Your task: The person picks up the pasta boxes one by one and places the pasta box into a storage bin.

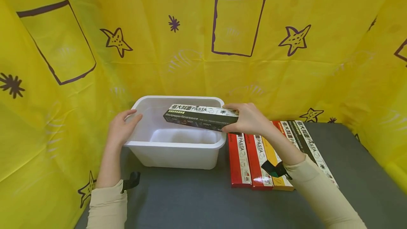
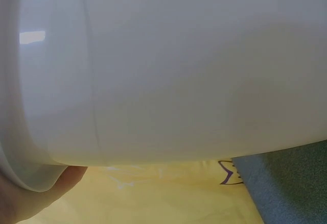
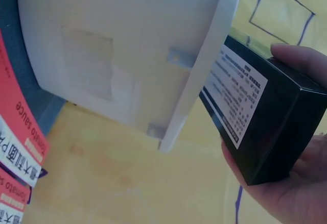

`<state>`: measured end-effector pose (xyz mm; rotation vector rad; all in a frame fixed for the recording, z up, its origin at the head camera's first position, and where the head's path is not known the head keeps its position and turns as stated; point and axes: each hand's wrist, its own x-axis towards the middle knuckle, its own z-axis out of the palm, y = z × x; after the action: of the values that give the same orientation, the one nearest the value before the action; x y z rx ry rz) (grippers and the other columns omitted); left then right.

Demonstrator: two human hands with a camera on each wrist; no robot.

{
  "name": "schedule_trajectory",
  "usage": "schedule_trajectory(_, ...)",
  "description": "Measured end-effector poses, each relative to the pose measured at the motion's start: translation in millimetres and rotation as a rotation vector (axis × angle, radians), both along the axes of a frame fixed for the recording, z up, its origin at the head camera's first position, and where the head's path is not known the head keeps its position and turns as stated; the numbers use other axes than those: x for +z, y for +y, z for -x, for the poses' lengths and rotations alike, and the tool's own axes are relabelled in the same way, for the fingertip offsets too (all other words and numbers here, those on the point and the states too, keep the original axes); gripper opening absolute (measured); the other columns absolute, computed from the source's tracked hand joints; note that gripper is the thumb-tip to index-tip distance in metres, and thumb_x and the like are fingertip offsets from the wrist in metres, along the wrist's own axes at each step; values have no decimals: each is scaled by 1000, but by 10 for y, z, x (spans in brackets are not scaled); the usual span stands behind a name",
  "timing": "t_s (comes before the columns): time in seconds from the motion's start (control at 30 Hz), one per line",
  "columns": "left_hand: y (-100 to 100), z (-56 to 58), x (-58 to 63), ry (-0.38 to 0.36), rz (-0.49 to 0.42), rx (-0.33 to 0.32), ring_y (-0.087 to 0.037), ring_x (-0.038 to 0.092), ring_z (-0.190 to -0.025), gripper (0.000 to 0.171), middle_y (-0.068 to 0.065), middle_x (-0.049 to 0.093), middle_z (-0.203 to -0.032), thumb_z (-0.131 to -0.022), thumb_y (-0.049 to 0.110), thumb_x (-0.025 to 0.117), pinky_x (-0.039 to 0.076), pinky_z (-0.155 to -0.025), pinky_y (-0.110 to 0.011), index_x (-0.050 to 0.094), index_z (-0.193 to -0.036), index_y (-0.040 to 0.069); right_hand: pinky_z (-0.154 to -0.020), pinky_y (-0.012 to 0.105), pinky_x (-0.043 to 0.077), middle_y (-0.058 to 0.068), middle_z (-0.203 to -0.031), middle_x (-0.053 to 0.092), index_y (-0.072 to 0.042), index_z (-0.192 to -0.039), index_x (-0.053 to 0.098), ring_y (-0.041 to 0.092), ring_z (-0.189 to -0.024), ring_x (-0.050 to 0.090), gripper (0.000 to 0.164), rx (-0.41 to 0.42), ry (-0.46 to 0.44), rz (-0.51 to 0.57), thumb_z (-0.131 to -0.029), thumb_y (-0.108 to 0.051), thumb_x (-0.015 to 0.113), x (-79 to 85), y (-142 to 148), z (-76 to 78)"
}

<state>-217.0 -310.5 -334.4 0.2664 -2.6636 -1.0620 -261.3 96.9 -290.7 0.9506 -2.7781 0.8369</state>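
Observation:
A white plastic bin [image 1: 173,145] stands on the grey table, its inside visible from above. At its left rim, my left hand [image 1: 121,128] grips the edge; in the left wrist view those fingers [image 2: 66,180] curl beneath the lip. Over the right part of the bin, my right hand [image 1: 249,119] holds a black pepper pasta box [image 1: 197,117] by its right end, thumb on the near side and fingers on the far side. The box lies nearly level, its left end over the opening. In the right wrist view its black end [image 3: 278,132] rests between thumb and fingers, close to the rim.
Right of the bin, several pasta boxes lie side by side: red tomato sauce boxes [image 1: 235,165], a yellow one [image 1: 283,185] and a black one [image 1: 302,135]. My right forearm passes above them. A yellow patterned cloth [image 1: 197,77] hangs behind and along both sides.

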Motion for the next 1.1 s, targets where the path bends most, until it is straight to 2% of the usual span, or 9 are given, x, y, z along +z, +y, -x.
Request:
schedule_trajectory(0.13, 2, 1, 0, 0, 0, -1, -47, 36, -133, 64, -28, 43, -144, -97, 48, 52, 28, -107, -62, 50, -139, 0, -67, 32, 48, -1, -100, 71, -12, -123, 66, 15, -79, 60, 64, 45, 3, -21, -67, -39, 81, 19, -132, 75)
schedule_trajectory(0.3, -3, -1, 6, 1, 11, -3, -47, 35, -133, 64, -28, 42, -144, -97, 48, 51, 27, -107, -62, 50, -139, 0, -79, 35, 50, 0, -110, 70, -11, -124, 65, 17, -95, 63, 67, 57, -13, -57, -65, -38, 80, 43, -331, 152)
schedule_trajectory(0.47, -4, -3, 9, 2, 12, -2, -47, 35, -133, 64, -28, 43, -144, -97, 47, 51, 27, -107, -62, 50, -139, -1, -84, 36, 50, 3, -114, 69, -9, -125, 63, 20, -100, 61, 67, 85, -50, -90, -66, -36, 81, 45, -505, 233)
schedule_trajectory(0.73, 4, -7, -3, -8, 5, -5, -47, 35, -134, 66, -27, 42, -145, -97, 50, 51, 27, -108, -61, 50, -140, 1, -84, 35, 49, 6, -111, 69, -8, -120, 64, 20, -99, 62, 60, 189, -59, -125, -67, -30, 84, -129, -647, 373)
schedule_trajectory(0.83, 4, -9, -12, -9, 2, -3, -47, 35, -134, 65, -27, 42, -145, -97, 50, 51, 27, -108, -61, 50, -140, 1, -82, 34, 49, 4, -107, 70, -7, -117, 65, 19, -95, 62, 56, 249, -24, -136, -69, -29, 84, -215, -689, 424)
schedule_trajectory(0.93, 1, -10, -18, -7, -1, 3, -46, 35, -134, 65, -27, 42, -145, -97, 49, 51, 27, -108, -61, 50, -140, 0, -91, 36, 47, 5, -109, 69, -6, -115, 67, 21, -101, 61, 48, 297, 53, -146, -75, -28, 82, -265, -723, 472)
schedule_trajectory(1.03, -4, -9, -19, 1, 2, 7, -46, 36, -133, 65, -27, 43, -144, -97, 49, 51, 28, -108, -60, 51, -139, 0, -102, 40, 41, 6, -116, 68, -7, -117, 68, 26, -113, 58, 41, 281, 108, -122, -82, -26, 78, -265, -728, 490)
schedule_trajectory(1.1, -7, -10, -12, 9, 8, 7, -46, 36, -133, 64, -27, 43, -144, -97, 49, 52, 28, -108, -59, 51, -139, 0, -106, 43, 38, 6, -119, 66, -9, -118, 68, 27, -118, 55, 37, 248, 114, -84, -85, -25, 76, -252, -713, 483)
